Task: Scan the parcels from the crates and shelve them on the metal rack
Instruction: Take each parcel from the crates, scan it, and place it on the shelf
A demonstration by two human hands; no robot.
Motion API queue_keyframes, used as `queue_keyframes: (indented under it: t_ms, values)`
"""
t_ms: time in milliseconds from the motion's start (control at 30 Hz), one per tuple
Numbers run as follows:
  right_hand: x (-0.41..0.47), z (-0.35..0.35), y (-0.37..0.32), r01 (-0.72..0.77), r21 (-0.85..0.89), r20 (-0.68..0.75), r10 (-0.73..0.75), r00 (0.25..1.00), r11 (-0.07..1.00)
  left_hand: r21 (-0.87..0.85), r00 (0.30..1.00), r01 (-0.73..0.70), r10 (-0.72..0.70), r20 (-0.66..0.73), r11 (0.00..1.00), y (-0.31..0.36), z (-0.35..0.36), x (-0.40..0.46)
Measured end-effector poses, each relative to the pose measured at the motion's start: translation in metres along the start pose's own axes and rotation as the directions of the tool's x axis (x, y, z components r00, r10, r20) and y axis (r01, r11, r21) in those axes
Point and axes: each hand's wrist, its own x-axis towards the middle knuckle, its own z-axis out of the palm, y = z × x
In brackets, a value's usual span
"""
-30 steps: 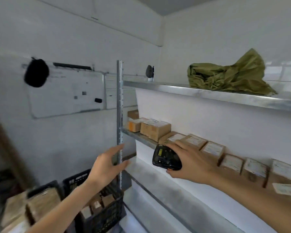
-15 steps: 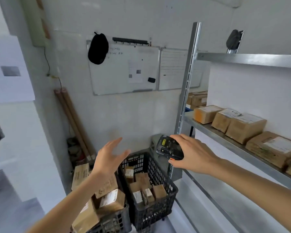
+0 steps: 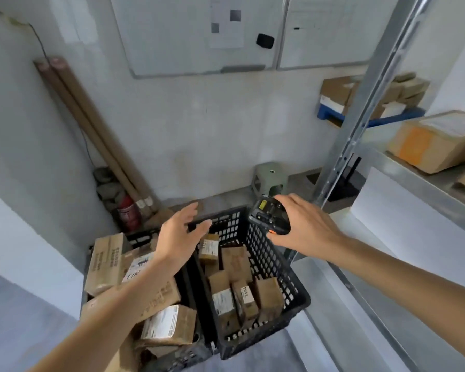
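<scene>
Two black plastic crates stand on the floor below me. The right crate (image 3: 293, 299) holds several small brown parcels (image 3: 236, 264); the left crate (image 3: 172, 358) is piled with larger cardboard parcels (image 3: 169, 324). My left hand (image 3: 177, 237) hovers above the gap between the crates, fingers spread and empty. My right hand (image 3: 306, 226) grips a black handheld scanner (image 3: 269, 218) with an orange trim, over the right crate's far corner. The metal rack (image 3: 360, 124) rises at the right, with a parcel (image 3: 435, 140) on its shelf.
Cardboard tubes (image 3: 91, 124) lean in the left corner beside a red can (image 3: 128, 213). A small green stool (image 3: 270, 178) stands against the wall behind the crates. Whiteboards (image 3: 199, 36) hang above. More boxes (image 3: 336, 95) sit on a blue pallet beyond the rack upright.
My view has swung from the rack's shelves left and down to the crates. Both hands have moved with it, the right still holding the scanner, the left still empty.
</scene>
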Motion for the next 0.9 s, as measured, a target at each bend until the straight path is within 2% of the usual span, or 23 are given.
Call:
queue_keyframes:
  t_ms: [267,467,667,900]
  values:
    - [0.094,0.125,0.05,-0.115,0.061,0.121,0.107,0.987,0.991,0.045,0.982,0.155,-0.159,0.103,0.987,-0.098,0.076,0.116]
    - [0.146,0.217,0.084,-0.168,0.118,0.191,0.144,0.971,0.979,0.108,0.956,0.255,-0.267,0.122,0.961,-0.174,0.129,0.181]
    - [0.179,0.302,0.111,-0.228,0.186,0.265,0.175,0.948,0.956,0.155,0.919,0.346,-0.367,0.14,0.925,-0.235,0.183,0.208]
    - [0.193,0.375,0.135,-0.29,0.243,0.363,0.191,0.912,0.926,0.186,0.859,0.428,-0.462,0.219,0.884,-0.266,0.248,0.209]
